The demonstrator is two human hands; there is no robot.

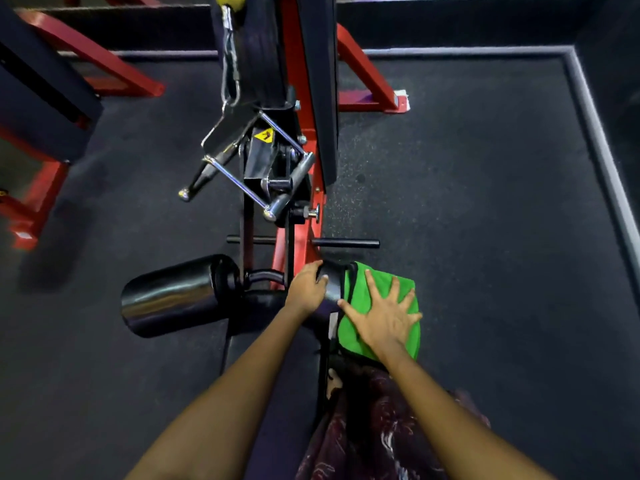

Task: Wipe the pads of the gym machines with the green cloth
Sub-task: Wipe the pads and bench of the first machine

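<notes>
— Right hand (384, 320) is flat, pressing the green cloth (381, 306) on the right roller pad (332, 282); left hand (306, 287) grips its inner end.

— If that pad spins, the cloth may slide off.

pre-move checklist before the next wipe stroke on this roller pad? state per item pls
1. Green cloth draped over the right roller pad: ok.
2. Right hand flat on the cloth, fingers spread: ok.
3. Left hand gripping the pad's inner end to steady it: ok.
4. Left roller pad clear of cloth and hands: ok.
5. Pad surface under the cloth already clean: cannot tell.
</notes>
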